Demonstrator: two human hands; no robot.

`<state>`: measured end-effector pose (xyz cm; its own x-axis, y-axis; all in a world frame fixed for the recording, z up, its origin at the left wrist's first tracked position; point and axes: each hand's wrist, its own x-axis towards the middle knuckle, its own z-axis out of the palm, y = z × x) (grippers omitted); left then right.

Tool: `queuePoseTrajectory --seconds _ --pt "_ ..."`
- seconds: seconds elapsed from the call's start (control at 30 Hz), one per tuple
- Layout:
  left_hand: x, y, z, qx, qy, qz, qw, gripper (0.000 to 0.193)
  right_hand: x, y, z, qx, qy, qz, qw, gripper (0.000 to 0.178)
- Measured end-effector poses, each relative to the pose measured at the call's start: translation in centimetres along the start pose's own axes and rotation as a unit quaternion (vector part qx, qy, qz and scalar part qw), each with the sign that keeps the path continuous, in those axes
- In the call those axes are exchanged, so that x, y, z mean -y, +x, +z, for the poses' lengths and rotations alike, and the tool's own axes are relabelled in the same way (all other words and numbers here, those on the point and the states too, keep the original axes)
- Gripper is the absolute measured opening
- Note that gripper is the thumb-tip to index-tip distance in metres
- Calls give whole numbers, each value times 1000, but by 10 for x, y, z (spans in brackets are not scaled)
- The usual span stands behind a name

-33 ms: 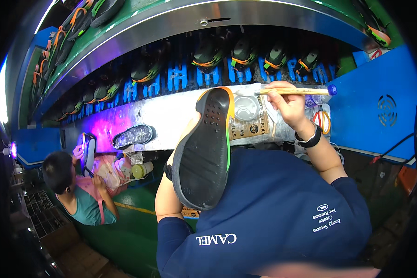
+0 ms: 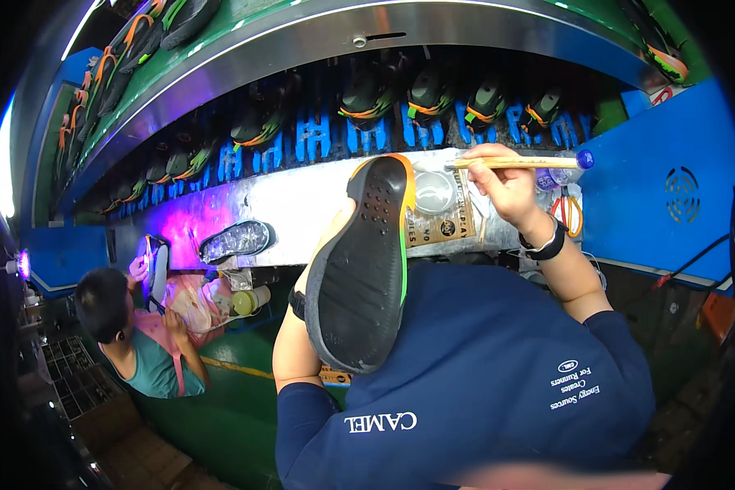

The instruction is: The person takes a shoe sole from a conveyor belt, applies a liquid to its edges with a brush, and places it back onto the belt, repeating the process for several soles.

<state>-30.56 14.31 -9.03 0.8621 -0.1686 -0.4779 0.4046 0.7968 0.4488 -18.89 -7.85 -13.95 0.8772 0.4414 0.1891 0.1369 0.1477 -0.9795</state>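
A large black shoe sole point(image 2: 355, 278) with an orange and green rim stands tilted in front of me, with small holes near its far end. Behind its left edge, my left hand point(image 2: 340, 219) is closed around it, most of the fingers hidden. Over to the right, my right hand point(image 2: 506, 186) grips a brush point(image 2: 531, 162) by its pale wooden handle, held nearly level. The brush head points left, above a clear round dish point(image 2: 434, 193) of whitish liquid. This dish rests on a piece of printed brown cardboard point(image 2: 443, 229).
Shoe parts on blue holders point(image 2: 312, 137) line the far side of the bench point(image 2: 302, 175). Another sole point(image 2: 237, 241) lies left. A bottle point(image 2: 551, 178) and orange-handled scissors point(image 2: 574, 214) sit right, by a blue panel point(image 2: 670, 163). A co-worker point(image 2: 139, 335) sits at the left.
The brush head has shifted slightly to the right, and the handle tilts a little differently. The sole and my left hand stay almost where they were.
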Motion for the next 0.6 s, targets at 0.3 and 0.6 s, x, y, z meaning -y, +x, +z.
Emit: queuePoseTrajectory --seconds 0.3,0.6 --pt "-6 -8 15 -12 58 -5 998 44 17 17 21 34 -65 -61 996 11" --pt "-13 -15 22 -22 97 -13 995 45 27 33 32 89 -116 -169 975 10"
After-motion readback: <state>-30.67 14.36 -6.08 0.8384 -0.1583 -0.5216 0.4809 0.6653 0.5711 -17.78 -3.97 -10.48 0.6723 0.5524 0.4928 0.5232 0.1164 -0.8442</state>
